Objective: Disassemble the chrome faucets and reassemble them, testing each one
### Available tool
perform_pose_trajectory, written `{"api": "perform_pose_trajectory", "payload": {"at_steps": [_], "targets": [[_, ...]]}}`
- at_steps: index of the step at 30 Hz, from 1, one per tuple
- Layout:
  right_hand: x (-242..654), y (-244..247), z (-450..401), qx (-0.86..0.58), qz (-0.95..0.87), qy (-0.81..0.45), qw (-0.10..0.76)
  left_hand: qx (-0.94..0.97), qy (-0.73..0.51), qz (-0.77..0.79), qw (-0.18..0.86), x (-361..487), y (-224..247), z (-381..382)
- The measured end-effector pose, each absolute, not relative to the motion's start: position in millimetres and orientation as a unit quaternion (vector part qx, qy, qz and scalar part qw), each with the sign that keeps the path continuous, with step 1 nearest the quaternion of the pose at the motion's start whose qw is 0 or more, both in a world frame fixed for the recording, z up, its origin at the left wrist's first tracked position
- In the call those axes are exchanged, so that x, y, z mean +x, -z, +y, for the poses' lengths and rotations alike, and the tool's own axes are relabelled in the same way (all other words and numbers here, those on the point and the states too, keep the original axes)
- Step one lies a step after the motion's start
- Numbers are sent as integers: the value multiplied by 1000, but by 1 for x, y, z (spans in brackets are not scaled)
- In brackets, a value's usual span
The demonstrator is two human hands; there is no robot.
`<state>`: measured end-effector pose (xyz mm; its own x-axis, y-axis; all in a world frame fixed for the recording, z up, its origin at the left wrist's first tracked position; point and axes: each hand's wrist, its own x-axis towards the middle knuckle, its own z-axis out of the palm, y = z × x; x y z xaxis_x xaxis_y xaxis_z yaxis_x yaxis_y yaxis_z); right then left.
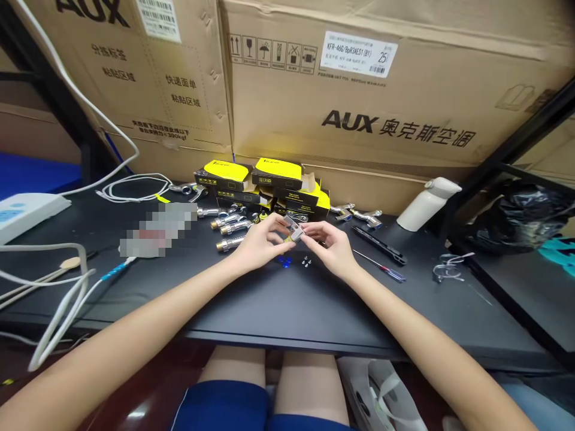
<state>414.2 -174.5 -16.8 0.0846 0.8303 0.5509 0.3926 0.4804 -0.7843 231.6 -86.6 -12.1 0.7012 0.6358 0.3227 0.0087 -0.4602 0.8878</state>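
Note:
Above the middle of the black desk, my left hand (264, 242) and my right hand (330, 246) grip a small shiny metal part (295, 232) between their fingertips, one hand on each side. Its exact kind is too small to make out. Just below it on the desk lie small blue pieces (284, 261) and several tiny silver pieces (306, 261). Chrome fittings with brass-coloured ends (227, 227) lie in a row beside my left hand. Right of my right hand rests a screwdriver (390, 273) with a slim shaft.
Stacked black-and-yellow boxes (276, 179) stand behind my hands, before large cartons (278, 108). To the right are chrome fittings (368, 216), a black long tool (380, 244), a white bottle (426, 203) and glasses (449, 268). White cables (76, 293) and a power strip (31, 206) occupy the left.

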Motion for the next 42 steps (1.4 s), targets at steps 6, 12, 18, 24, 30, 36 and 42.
{"api": "perform_pose_trajectory", "payload": {"at_steps": [6,12,18,24,30,36,42], "targets": [[416,19,-173,-482,-639,-206,563,793,-327,224,463,233,13,-86],[415,23,-171,-491,-631,-209,563,821,-324,226,413,232,13,-83],[431,21,-166,-541,-625,-64,559,864,-330,267,271,225,8,-70],[438,26,-164,-557,-707,6,436,891,-308,297,151,218,8,-56],[438,33,-157,-554,-739,41,381,904,-269,317,100,219,13,-54],[466,14,-163,-584,-701,67,403,908,-255,322,81,213,2,-53],[489,6,-169,-608,-720,37,332,906,-166,386,44,194,-16,-57]]}}
